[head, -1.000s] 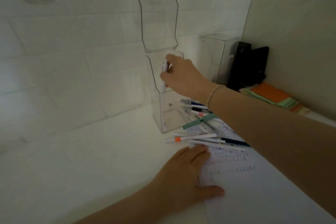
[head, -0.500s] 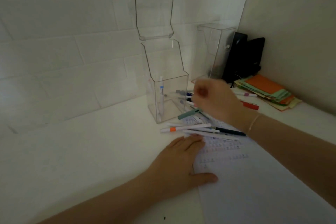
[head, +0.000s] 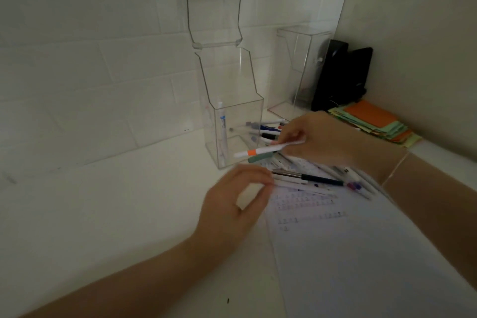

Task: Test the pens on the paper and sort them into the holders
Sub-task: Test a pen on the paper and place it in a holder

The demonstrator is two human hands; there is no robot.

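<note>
My right hand pinches a white pen with an orange band and holds it above the pile of pens, its tip pointing left. My left hand hovers at the left edge of the white paper, fingers loosely curled, fingertips close to a black and silver pen. A clear holder with its lid up stands at the wall with one white pen upright inside. A second clear holder stands further right. The paper bears rows of small scribbles.
A black object stands in the corner behind the second holder. A stack of orange and green coloured papers lies at the right wall. More pens lie behind the near holder. The counter is white.
My right hand dropped a white pen into the near holder, came down to the pile and picked up the orange-banded pen. My left hand lifted off the paper's edge and curled.
</note>
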